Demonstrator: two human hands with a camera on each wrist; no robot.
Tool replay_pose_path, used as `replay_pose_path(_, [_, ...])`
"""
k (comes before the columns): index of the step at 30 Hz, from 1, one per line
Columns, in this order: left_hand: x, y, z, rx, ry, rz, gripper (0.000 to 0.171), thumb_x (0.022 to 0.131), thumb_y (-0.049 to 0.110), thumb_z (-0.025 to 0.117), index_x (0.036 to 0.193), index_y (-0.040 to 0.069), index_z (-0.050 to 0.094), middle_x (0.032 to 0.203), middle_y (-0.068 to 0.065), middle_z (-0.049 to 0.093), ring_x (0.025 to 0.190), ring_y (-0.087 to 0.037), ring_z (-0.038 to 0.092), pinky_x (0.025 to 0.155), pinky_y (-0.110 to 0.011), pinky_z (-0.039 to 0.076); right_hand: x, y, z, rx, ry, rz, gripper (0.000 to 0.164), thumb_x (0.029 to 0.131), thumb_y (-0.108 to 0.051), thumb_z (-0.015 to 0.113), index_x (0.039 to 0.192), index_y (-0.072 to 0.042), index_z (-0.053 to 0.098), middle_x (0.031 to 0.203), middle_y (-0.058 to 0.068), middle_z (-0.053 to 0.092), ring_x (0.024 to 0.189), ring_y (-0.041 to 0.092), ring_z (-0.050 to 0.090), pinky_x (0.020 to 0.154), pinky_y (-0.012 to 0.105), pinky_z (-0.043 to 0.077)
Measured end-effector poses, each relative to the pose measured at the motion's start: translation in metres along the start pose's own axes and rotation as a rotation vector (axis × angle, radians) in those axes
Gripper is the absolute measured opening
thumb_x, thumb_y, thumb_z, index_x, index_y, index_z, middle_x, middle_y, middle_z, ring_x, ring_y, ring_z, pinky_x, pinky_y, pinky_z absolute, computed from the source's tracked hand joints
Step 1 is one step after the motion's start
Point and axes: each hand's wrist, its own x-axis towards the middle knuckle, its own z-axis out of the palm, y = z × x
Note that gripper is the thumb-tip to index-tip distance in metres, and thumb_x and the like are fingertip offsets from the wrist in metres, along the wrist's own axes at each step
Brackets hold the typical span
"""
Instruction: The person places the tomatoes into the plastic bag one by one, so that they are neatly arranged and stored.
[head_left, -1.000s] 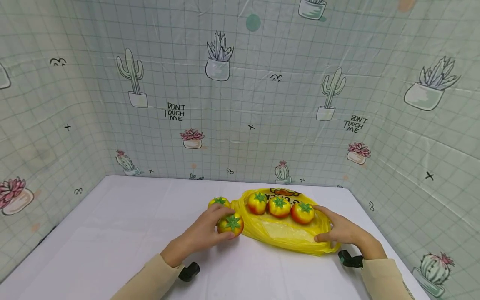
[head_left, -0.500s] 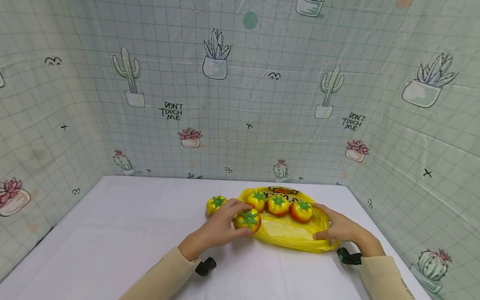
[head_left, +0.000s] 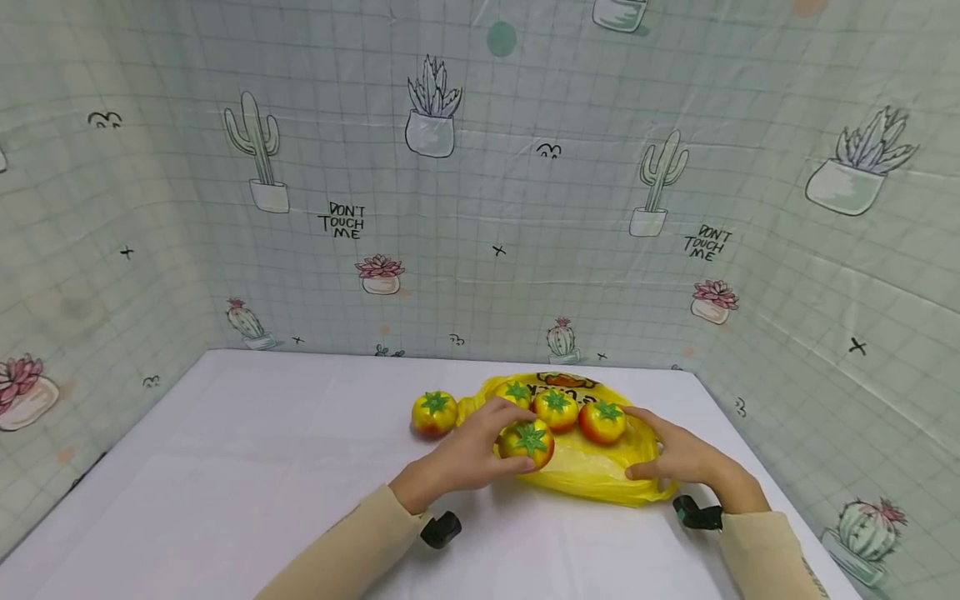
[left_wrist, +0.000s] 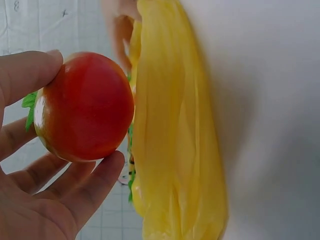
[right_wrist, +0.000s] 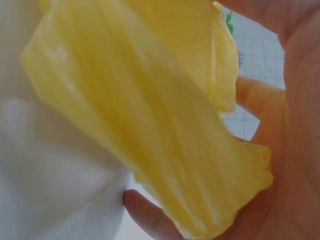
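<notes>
My left hand (head_left: 468, 454) holds a red-and-yellow tomato (head_left: 534, 450) with a green star-shaped top, between thumb and fingers. In the head view it is over the left front part of a yellow plastic bag (head_left: 573, 471). The left wrist view shows the tomato's (left_wrist: 87, 107) glossy red underside, beside the bag's side (left_wrist: 172, 125). Three more tomatoes (head_left: 602, 422) sit in a row on or in the bag; I cannot tell which. My right hand (head_left: 686, 454) rests at the bag's right end, fingers spread around the crumpled plastic (right_wrist: 150, 115).
One tomato (head_left: 434, 414) stands on the white tabletop (head_left: 262, 467), left of the bag. Cloth walls (head_left: 465, 200) with cactus drawings enclose the table at the back and both sides. A black wrist camera (head_left: 441, 530) is on the left wrist, another (head_left: 697, 512) on the right.
The left hand has carried its tomato rightward, from beside the bag to over its front left part. The tomato left on the table is now fully visible. The right hand has stayed in place.
</notes>
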Motion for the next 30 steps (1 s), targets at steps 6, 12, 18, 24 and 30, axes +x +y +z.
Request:
replay_pose_path(6, [0.011, 0.003, 0.010, 0.012, -0.001, 0.036, 0.053, 0.085, 0.037, 0.072, 0.132, 0.018, 0.055, 0.125, 0.000, 0.050, 0.109, -0.013, 0.050, 0.094, -0.028, 0.045, 0.001, 0.000, -0.001, -0.007, 0.004, -0.008, 0.098, 0.069, -0.043, 0.079, 0.149, -0.015, 0.028, 0.148, 0.024, 0.032, 0.128, 0.047, 0.036, 0.097, 0.070, 0.029])
replay_pose_path(12, [0.024, 0.006, 0.018, -0.018, -0.016, 0.044, 0.055, 0.085, 0.037, 0.071, 0.133, 0.017, 0.054, 0.126, -0.001, 0.050, 0.108, -0.012, 0.049, 0.091, -0.025, 0.046, 0.000, 0.001, -0.001, -0.005, 0.006, -0.015, 0.098, 0.069, -0.044, 0.079, 0.148, -0.015, 0.029, 0.148, 0.024, 0.032, 0.129, 0.048, 0.034, 0.097, 0.070, 0.028])
replay_pose_path(18, [0.034, 0.008, 0.026, -0.046, -0.027, 0.038, 0.053, 0.085, 0.037, 0.072, 0.132, 0.018, 0.055, 0.126, -0.001, 0.049, 0.107, -0.011, 0.048, 0.090, -0.024, 0.045, 0.001, 0.001, 0.000, -0.009, 0.009, -0.013, 0.098, 0.069, -0.045, 0.079, 0.148, -0.016, 0.029, 0.148, 0.024, 0.032, 0.130, 0.048, 0.034, 0.098, 0.070, 0.028])
replay_pose_path(24, [0.043, 0.011, 0.035, -0.047, -0.027, 0.016, 0.052, 0.085, 0.037, 0.072, 0.131, 0.018, 0.056, 0.124, 0.000, 0.051, 0.108, -0.011, 0.048, 0.092, -0.025, 0.045, -0.001, 0.000, 0.000, -0.023, 0.025, -0.029, 0.097, 0.069, -0.044, 0.079, 0.148, -0.015, 0.030, 0.147, 0.025, 0.034, 0.130, 0.049, 0.034, 0.099, 0.069, 0.027])
replay_pose_path(30, [0.052, 0.016, 0.042, -0.071, -0.040, -0.029, 0.055, 0.085, 0.037, 0.071, 0.134, 0.018, 0.055, 0.122, 0.002, 0.050, 0.106, -0.010, 0.047, 0.092, -0.026, 0.045, -0.001, -0.001, 0.001, -0.020, 0.022, -0.025, 0.097, 0.069, -0.044, 0.079, 0.148, -0.015, 0.030, 0.147, 0.024, 0.034, 0.130, 0.049, 0.034, 0.098, 0.069, 0.028])
